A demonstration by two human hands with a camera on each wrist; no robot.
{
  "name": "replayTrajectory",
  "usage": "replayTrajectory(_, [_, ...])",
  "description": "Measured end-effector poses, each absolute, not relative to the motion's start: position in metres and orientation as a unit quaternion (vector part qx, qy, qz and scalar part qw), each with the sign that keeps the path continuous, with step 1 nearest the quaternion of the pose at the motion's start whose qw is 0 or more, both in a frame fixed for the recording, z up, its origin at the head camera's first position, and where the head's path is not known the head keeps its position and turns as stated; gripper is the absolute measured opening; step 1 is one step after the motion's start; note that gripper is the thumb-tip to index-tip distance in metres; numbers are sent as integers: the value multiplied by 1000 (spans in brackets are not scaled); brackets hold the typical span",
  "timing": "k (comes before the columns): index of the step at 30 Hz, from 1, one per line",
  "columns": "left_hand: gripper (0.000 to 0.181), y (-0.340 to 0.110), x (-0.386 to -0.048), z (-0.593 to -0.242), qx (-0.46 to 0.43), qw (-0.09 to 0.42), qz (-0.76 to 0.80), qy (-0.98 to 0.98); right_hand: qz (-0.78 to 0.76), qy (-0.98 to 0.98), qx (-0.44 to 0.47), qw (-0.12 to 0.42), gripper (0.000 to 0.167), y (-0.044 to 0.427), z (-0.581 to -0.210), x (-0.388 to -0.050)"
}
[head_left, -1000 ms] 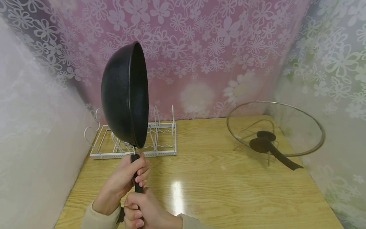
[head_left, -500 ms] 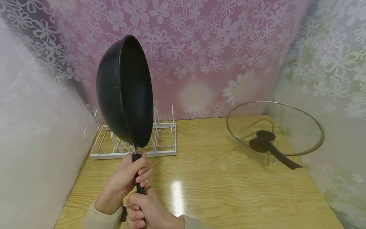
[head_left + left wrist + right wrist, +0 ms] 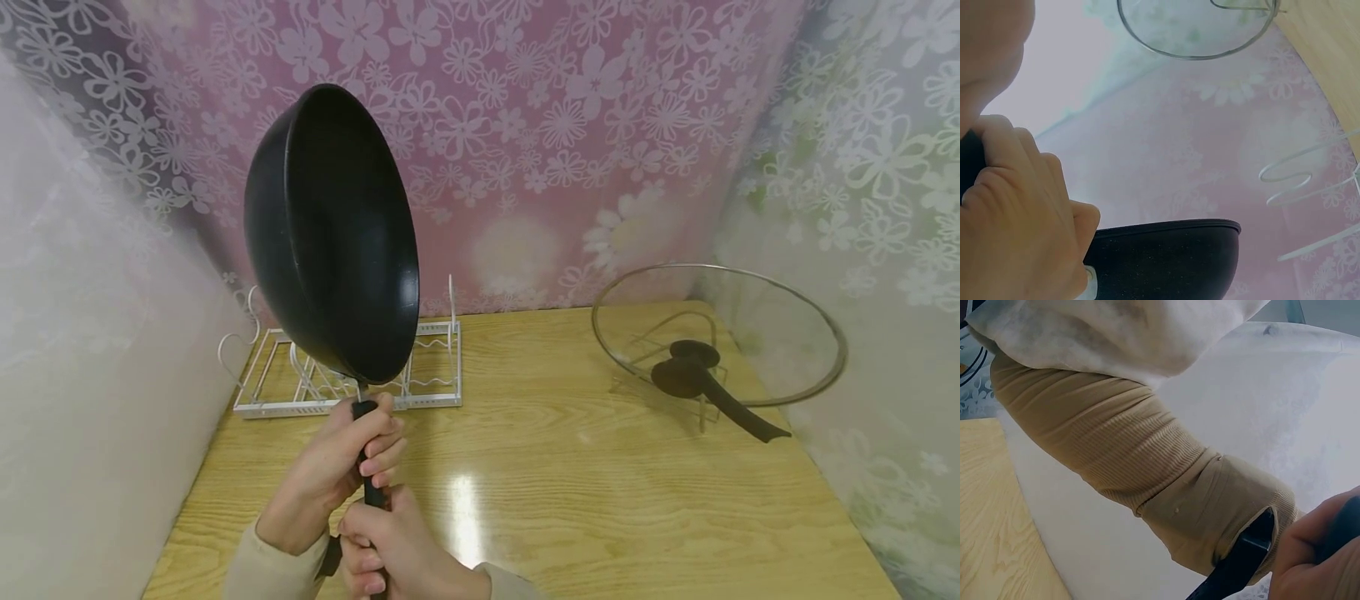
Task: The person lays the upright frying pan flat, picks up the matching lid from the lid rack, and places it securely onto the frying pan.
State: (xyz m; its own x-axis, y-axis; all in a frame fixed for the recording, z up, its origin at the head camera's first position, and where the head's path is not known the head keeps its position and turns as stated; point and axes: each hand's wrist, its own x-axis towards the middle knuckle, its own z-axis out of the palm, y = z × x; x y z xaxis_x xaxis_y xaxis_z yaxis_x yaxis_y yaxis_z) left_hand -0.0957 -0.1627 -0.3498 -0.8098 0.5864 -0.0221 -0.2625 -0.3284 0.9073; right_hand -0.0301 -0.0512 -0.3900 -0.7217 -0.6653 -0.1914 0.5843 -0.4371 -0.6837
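A deep black pan (image 3: 348,242) is held upright above the table in the head view, its hollow turned toward the right. My left hand (image 3: 333,462) grips the upper part of the black handle just under the pan. Right below it, my right hand (image 3: 401,546) is wrapped round the lower part of the same handle. The left wrist view shows curled fingers of the left hand (image 3: 1022,212) near the pan's side (image 3: 1166,259). In the right wrist view the right hand (image 3: 1319,556) is partly visible, curled round the dark handle end.
Behind the pan, a white wire rack (image 3: 262,408) stands at the table's back left. At the right, a glass lid (image 3: 750,333) with a dark knob leans on a wire stand (image 3: 702,412). Curtained walls border the wooden table (image 3: 600,500) behind and on both sides.
The pan has turned so more of its dark inside shows, and its top has tilted left. Both hands have shifted slightly right, still holding the handle.
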Motion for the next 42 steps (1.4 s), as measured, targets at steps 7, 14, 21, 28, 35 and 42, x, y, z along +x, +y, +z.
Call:
replayTrajectory(7, [34, -160, -99, -352, 150, 281, 814, 486, -843, 400, -37, 357, 39, -49, -392, -30])
replayTrajectory(14, [32, -156, -100, -352, 139, 288, 822, 471, -848, 397, -31, 350, 40, -48, -392, -30])
replayTrajectory(21, [33, -153, -101, -355, 140, 290, 834, 449, -848, 403, -31, 342, 38, -46, -393, -29])
replayTrajectory(28, [35, -149, -101, -355, 150, 297, 843, 423, -849, 407, -20, 338, 38, -44, -391, -29])
replayTrajectory(35, [35, -145, -103, -356, 151, 309, 846, 408, -850, 410, -21, 329, 39, -40, -389, -28])
replayTrajectory(42, [31, -140, -104, -354, 152, 331, 855, 368, -857, 407, -19, 315, 37, -39, -390, -28])
